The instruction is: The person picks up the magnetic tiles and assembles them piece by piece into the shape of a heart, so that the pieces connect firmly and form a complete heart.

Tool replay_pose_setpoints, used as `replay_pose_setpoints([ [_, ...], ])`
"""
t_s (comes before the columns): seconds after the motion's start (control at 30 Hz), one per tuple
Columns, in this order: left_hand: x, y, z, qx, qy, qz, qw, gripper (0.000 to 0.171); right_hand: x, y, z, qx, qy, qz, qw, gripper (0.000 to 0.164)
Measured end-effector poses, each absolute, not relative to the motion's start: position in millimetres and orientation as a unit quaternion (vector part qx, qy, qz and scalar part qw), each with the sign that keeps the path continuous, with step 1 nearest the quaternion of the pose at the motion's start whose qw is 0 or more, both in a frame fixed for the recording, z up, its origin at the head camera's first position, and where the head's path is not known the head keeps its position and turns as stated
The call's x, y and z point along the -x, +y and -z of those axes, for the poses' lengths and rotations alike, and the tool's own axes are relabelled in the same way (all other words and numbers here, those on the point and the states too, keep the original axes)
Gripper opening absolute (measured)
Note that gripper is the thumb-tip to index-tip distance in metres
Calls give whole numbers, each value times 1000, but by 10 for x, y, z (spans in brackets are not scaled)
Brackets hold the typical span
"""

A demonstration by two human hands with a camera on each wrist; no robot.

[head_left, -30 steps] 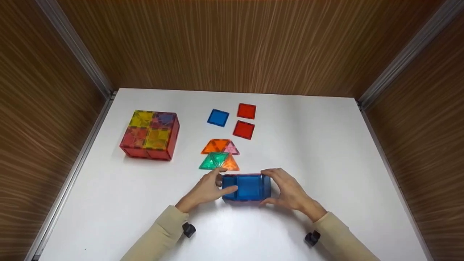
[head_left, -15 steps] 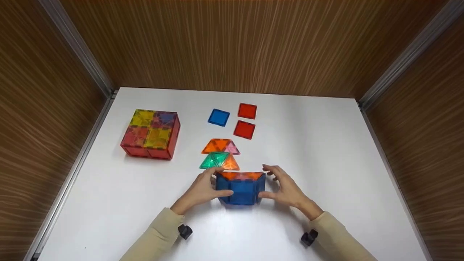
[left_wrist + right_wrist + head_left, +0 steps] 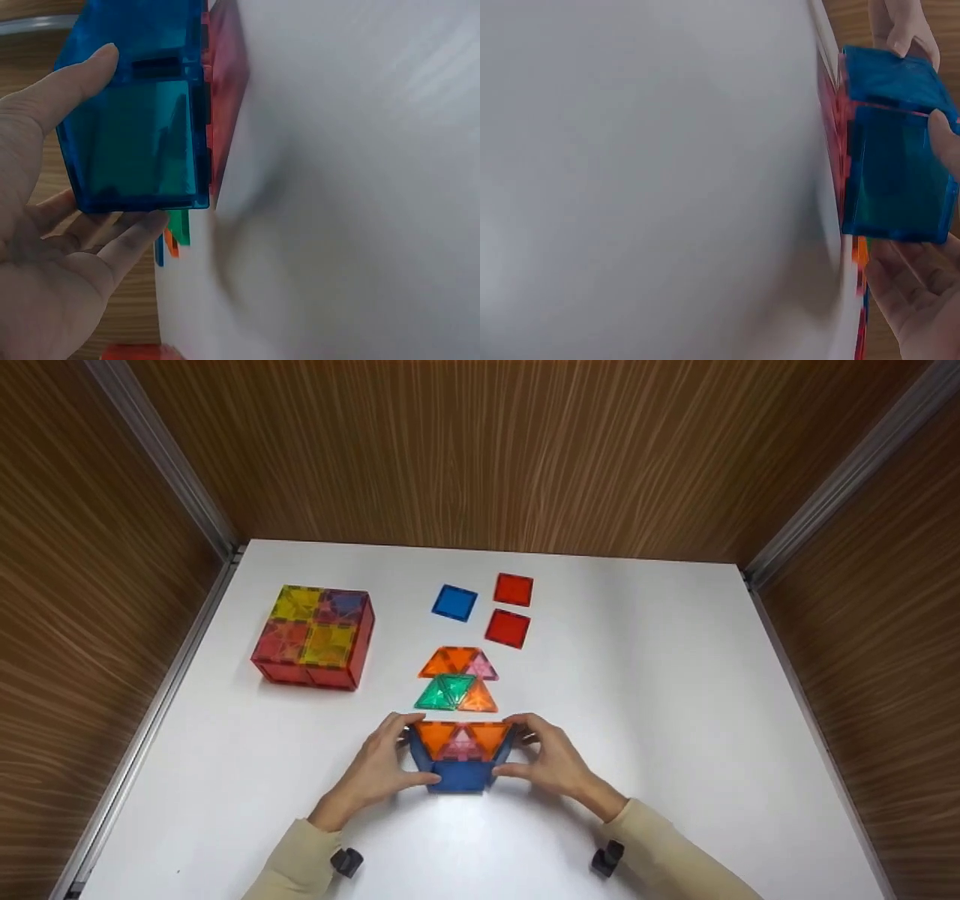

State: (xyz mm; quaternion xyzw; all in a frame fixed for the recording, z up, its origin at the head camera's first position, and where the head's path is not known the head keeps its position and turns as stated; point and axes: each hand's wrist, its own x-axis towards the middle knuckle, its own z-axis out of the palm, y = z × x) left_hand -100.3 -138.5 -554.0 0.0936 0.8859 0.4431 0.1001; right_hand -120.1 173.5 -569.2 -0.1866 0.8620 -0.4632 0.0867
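Note:
Between both hands is a trapezoid box of magnetic tiles. Blue square tiles form its walls, and two orange triangles with a pink one between them face up. My left hand grips its left end, thumb on the front wall and fingers at the back corner. The right hand holds the opposite end the same way. In the left wrist view a blue wall tile fills the grip, with a red-pink face beside the table. The right wrist view shows another blue wall tile under the right thumb.
Just beyond lie flat triangle tiles in two trapezoids, one green and orange, one orange and pink. Farther back are a blue square tile and two red square tiles. A red and yellow tile block stands at left.
The box has turned from a blue wall facing up to the orange and pink triangles facing up. Both hands have moved left with it and a little nearer the person.

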Motion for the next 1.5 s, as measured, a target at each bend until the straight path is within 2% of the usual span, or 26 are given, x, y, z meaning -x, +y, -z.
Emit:
replay_pose_setpoints([
  [0.43, 914, -2081, 5554, -55, 890, -449, 65, 91, 1289, 964, 5746, 247, 824, 505, 66, 61],
  [0.67, 933, -2480, 5497, -44, 897, -436, 57, 92, 1376, 539, 5782, 248, 804, 536, 76, 59],
  [1.07, 1132, -3100, 5382, -31, 912, -409, 25, 92, 1582, -98, 5757, 254, 793, 542, 112, 62],
  [1.3, 1177, -3334, 5435, -19, 919, -392, 28, 94, 1682, -312, 5812, 280, 802, 506, 148, 69],
  [1.5, 1358, -3434, 5407, -10, 917, -396, 37, 95, 1827, -444, 5777, 268, 804, 506, 163, 74],
])
